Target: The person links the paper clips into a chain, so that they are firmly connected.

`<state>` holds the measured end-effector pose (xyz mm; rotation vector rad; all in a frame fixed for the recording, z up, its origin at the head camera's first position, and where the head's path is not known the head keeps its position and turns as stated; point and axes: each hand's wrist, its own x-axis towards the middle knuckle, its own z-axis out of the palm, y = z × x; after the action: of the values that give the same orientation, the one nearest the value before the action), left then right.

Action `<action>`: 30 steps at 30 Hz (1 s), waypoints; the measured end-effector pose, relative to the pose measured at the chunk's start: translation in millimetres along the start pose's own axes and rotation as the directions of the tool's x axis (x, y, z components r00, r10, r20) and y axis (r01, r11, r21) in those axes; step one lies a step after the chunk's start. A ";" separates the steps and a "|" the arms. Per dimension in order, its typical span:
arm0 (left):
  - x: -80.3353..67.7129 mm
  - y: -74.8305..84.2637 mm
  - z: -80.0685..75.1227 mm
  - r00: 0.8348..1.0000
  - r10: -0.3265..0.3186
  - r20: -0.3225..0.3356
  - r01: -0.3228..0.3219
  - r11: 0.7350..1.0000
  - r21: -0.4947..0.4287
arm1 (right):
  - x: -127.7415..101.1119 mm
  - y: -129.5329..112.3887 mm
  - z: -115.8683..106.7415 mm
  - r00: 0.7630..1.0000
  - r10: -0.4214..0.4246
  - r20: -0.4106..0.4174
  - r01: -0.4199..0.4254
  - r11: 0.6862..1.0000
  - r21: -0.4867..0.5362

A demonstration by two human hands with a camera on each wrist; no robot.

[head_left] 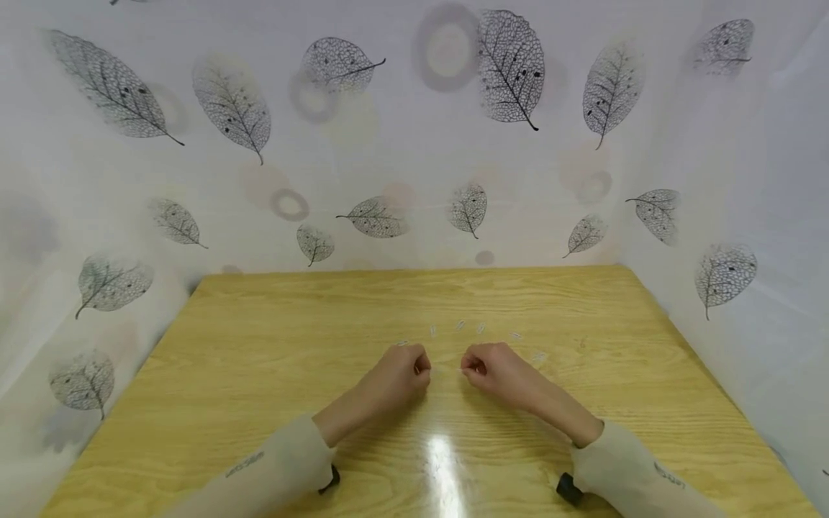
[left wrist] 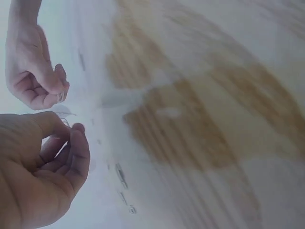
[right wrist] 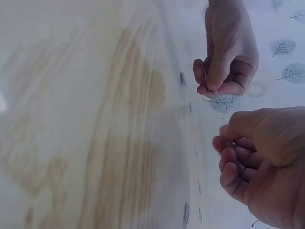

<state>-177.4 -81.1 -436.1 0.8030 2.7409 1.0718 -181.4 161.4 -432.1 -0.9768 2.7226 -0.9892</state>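
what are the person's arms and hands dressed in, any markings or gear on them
Both hands, left hand and right hand, are bare: no gloves or rings visible. Each arm wears a long pale beige sleeve with small dark lettering near the cuff. A small black device sits under each wrist.

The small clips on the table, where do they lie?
In the head view, the clips lie in an arc on the wooden table, just beyond both hands.

Small clips (head_left: 480, 328) on table (head_left: 259, 374), just behind both hands

A wooden table (head_left: 259, 374) stands before leaf-printed white curtain walls (head_left: 388, 144).
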 end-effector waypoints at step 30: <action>-4.5 14.7 -7.7 0.992 0.000 -0.130 -0.033 0.967 -0.253 | 7.2 -18.7 -1.4 0.996 0.086 -0.025 -0.071 0.924 0.375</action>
<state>-169.1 -78.9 -421.2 0.7437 2.6206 1.4911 -177.4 146.8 -418.8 -0.7783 2.4420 -1.4554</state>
